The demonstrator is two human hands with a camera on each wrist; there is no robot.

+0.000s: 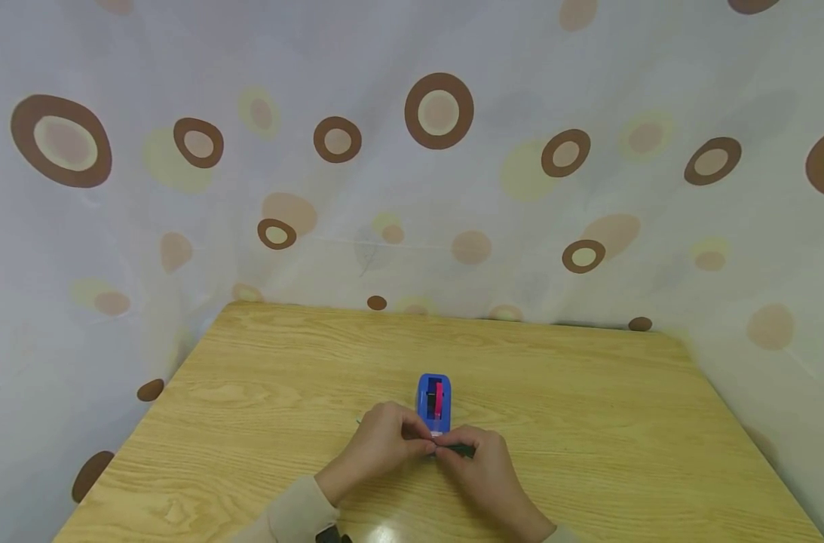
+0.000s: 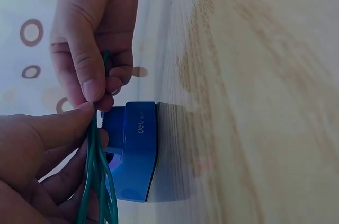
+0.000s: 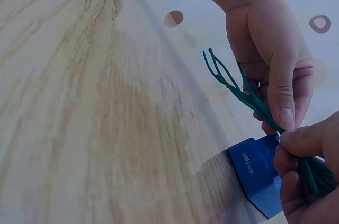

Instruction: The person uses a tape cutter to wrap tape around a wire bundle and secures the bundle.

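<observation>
A bundle of thin green cord (image 2: 95,166), its strands lying side by side, is pinched at its middle by both hands. My left hand (image 1: 382,440) grips it between thumb and fingertips, and loose loops stick out past that hand in the right wrist view. Meeting it thumb to thumb, my right hand (image 1: 482,461) pinches the same spot, with more green strands (image 3: 307,173) inside its curled fingers. Right behind the fingertips stands a blue tape dispenser (image 1: 423,407) with a pink core, its toothed front end facing the hands. Fingers hide the pinched part of the cord.
Under the hands is a light wooden table (image 1: 303,369). A pale curtain (image 1: 398,181) with brown and beige circles hangs along its back and sides. A dark device (image 1: 328,535) sits at the left sleeve's cuff.
</observation>
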